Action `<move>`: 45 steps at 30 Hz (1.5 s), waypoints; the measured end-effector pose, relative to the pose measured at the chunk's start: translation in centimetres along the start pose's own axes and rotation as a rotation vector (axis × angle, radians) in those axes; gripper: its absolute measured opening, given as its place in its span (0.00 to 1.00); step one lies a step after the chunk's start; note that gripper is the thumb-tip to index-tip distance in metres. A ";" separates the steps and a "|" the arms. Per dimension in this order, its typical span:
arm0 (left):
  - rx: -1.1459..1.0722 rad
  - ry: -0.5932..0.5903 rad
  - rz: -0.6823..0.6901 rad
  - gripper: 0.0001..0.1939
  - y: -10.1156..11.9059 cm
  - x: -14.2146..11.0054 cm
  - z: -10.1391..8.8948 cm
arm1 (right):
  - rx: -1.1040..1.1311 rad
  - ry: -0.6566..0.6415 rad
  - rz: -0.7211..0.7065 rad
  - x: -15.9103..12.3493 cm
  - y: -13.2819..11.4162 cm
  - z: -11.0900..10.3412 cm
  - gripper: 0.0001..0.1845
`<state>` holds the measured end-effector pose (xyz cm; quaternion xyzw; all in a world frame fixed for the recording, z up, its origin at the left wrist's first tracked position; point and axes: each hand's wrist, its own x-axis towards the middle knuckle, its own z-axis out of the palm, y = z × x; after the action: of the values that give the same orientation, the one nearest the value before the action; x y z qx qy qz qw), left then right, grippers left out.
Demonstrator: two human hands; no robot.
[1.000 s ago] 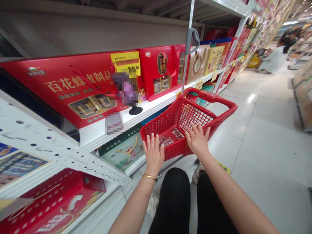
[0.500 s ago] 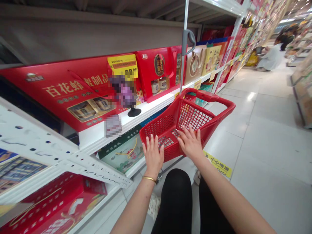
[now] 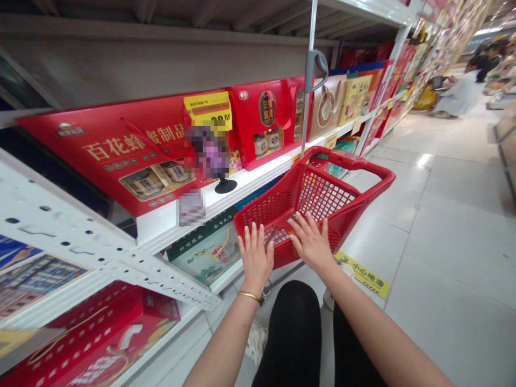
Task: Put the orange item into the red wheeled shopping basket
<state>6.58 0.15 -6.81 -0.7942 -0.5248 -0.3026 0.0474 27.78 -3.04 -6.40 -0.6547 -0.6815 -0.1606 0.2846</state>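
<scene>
A red plastic shopping basket (image 3: 278,207) with lattice sides and a long loop handle (image 3: 357,161) stands before me beside the shelf. My left hand (image 3: 257,255), a gold bangle at its wrist, is held with fingers stretched out over the basket's near left corner. Over the near side is my right hand (image 3: 312,242), fingers spread and pointing into the basket. Neither hand holds anything. Whether the palms touch the rim I cannot tell. Only the mesh and floor of the basket show inside; its near part is hidden behind my hands.
A white shelf (image 3: 258,180) runs along the left, bearing red gift boxes (image 3: 149,153) and a yellow price sign (image 3: 209,105). A grey hook handle (image 3: 316,70) sits on a metal pole. A yellow floor sticker (image 3: 365,274) lies at right. A person (image 3: 459,94) crouches farther down the aisle.
The whole view has shifted slightly, so shelf and basket sit a little farther right. My right hand has moved slightly left relative to the basket. Both hands keep their fingers spread.
</scene>
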 end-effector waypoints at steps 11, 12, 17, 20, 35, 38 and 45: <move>-0.012 -0.013 0.000 0.31 -0.2 0.0 0.1 | 0.078 0.065 0.157 0.4 -5.0 1.6 0.26; -0.014 -0.019 0.002 0.31 -0.2 0.0 0.1 | 0.097 0.028 0.115 -0.2 -6.5 1.9 0.26; -0.012 -0.026 0.012 0.31 -0.3 -0.1 0.0 | 0.093 -0.031 0.000 -1.4 -5.8 1.3 0.27; -0.008 -0.012 0.013 0.31 -0.1 -0.1 -0.1 | 0.017 0.044 0.094 -0.7 -1.0 0.5 0.26; -0.026 -0.008 0.017 0.32 -0.3 -0.1 0.1 | 0.070 -0.015 -0.012 -1.8 -3.7 0.8 0.27; -0.015 -0.013 0.018 0.32 -0.3 -0.1 0.0 | 0.006 0.049 0.087 -0.9 0.5 -0.2 0.27; -0.041 0.007 0.015 0.32 -0.4 -0.2 0.3 | 0.027 0.096 0.202 -0.3 -1.1 0.7 0.26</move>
<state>6.31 0.28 -7.21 -0.7980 -0.5121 -0.3157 0.0351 26.57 -2.96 -7.00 -0.7077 -0.5997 -0.1530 0.3407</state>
